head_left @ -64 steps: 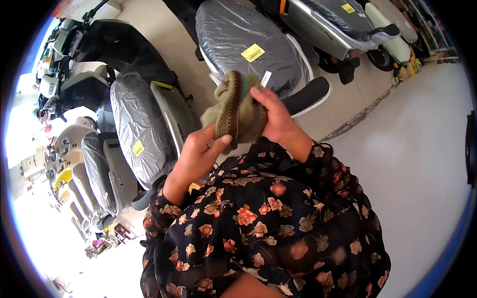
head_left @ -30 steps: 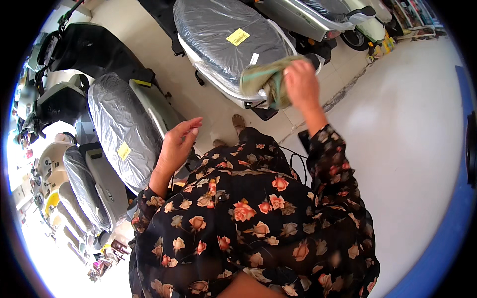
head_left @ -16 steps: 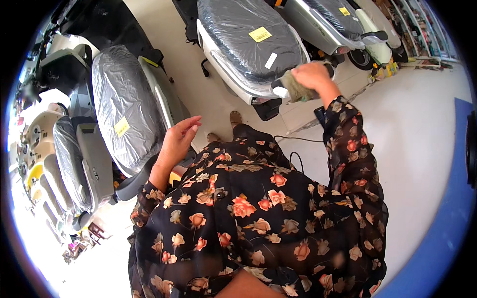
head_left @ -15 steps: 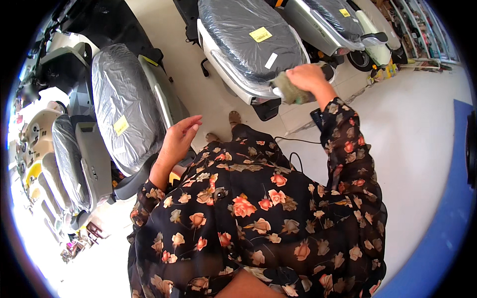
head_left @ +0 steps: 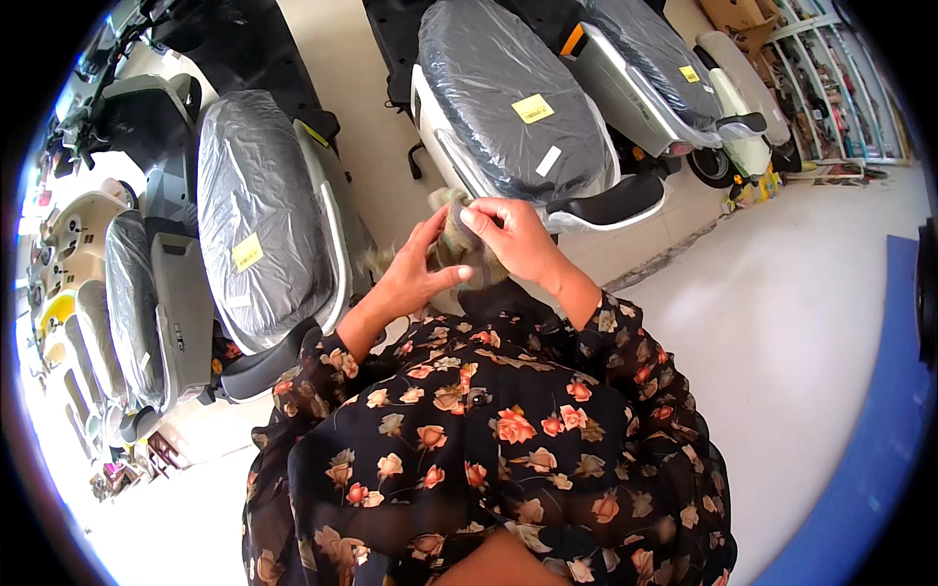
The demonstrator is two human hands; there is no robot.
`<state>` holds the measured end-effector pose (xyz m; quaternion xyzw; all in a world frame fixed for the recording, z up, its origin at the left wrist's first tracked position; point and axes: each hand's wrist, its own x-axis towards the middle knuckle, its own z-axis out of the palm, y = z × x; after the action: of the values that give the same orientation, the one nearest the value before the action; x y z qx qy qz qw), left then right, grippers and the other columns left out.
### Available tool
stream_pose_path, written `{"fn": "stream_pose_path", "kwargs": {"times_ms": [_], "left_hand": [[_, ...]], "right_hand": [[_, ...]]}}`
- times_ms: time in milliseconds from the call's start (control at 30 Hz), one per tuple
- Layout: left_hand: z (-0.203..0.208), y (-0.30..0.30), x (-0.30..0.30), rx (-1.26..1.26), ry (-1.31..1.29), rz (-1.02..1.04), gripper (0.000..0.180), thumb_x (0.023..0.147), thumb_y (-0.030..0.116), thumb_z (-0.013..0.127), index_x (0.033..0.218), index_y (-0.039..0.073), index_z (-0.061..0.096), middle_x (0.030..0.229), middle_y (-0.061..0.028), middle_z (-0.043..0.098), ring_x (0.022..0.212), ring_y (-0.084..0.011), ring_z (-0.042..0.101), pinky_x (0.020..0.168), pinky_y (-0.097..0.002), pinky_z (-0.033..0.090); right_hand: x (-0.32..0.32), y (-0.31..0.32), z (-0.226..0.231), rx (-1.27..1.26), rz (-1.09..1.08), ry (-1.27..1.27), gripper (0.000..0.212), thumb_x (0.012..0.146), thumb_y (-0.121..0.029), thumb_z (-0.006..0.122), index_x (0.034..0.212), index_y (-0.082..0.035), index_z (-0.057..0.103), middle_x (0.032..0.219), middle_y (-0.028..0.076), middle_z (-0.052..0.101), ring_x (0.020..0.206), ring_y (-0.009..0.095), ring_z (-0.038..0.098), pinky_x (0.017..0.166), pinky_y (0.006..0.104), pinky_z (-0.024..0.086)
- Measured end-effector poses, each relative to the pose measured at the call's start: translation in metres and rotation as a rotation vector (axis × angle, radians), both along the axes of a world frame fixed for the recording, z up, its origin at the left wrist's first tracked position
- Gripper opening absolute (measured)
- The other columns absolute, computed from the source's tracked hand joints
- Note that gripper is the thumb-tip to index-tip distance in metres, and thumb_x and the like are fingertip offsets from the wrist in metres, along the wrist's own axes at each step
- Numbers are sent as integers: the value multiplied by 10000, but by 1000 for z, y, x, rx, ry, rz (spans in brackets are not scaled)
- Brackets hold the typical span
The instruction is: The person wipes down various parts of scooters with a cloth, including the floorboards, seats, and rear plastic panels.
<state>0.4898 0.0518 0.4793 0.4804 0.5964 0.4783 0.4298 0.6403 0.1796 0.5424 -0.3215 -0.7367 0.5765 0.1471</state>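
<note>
A scooter (head_left: 332,234) stands on the left, its long seat (head_left: 264,186) wrapped in clear plastic with a yellow label (head_left: 247,252) and a black backrest (head_left: 269,364) at its rear. Beyond it, a grey scooter (head_left: 183,313) begins a row running leftward, with beige front panels (head_left: 86,234) and a patch of yellow bodywork (head_left: 59,311). A small brown stool (head_left: 163,450) sits near the row's lower end. At upper right, a silver scooter (head_left: 630,93) with an orange reflector (head_left: 573,40) stands beside a pale cream one (head_left: 747,127). Behind them are a white rack (head_left: 835,93) and a cardboard box (head_left: 735,18). Beige floor (head_left: 332,59) shows between scooters; a blue band (head_left: 860,430) curves along the right.
</note>
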Motion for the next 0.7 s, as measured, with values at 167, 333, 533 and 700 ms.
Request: {"fn": "stream_pose_path", "kwargs": {"times_ms": [167, 333, 533, 700], "left_hand": [[23, 45, 1, -162, -316, -79, 457, 936, 190, 655, 1314, -20, 507, 1096, -78, 651, 1017, -138, 581, 912, -303, 475], [19, 88, -5, -218, -526, 237, 389, 981, 192, 587, 1304, -14, 518, 1102, -46, 642, 1004, -114, 584, 890, -276, 481], [17, 157, -19, -66, -239, 436, 302, 960, 192, 600, 1186, -8, 590, 1008, -28, 625, 890, -100, 561, 774, -284, 466], [3, 202, 26, 53, 501, 114, 413, 835, 220, 708, 1205, 70, 605, 1116, -157, 556, 879, -326, 622, 797, -405, 511]], "right_hand": [[8, 27, 22, -16, 61, 73, 283, 980, -215, 566, 1093, 34, 640, 870, 51, 634, 796, 98, 527, 736, 281, 456], [38, 84, 30, 388, 38, -84, 408, 951, -227, 576, 1320, -52, 565, 1165, 171, 634, 1041, 305, 613, 906, 353, 470], [111, 121, -15, 786, 64, -593, 376, 953, -315, 556, 1223, -63, 627, 1085, 156, 672, 1011, 322, 624, 937, 436, 435], [125, 117, -37, 823, -23, -539, 258, 930, -270, 561, 1020, -82, 713, 778, 73, 695, 763, 263, 648, 753, 408, 428]]}}
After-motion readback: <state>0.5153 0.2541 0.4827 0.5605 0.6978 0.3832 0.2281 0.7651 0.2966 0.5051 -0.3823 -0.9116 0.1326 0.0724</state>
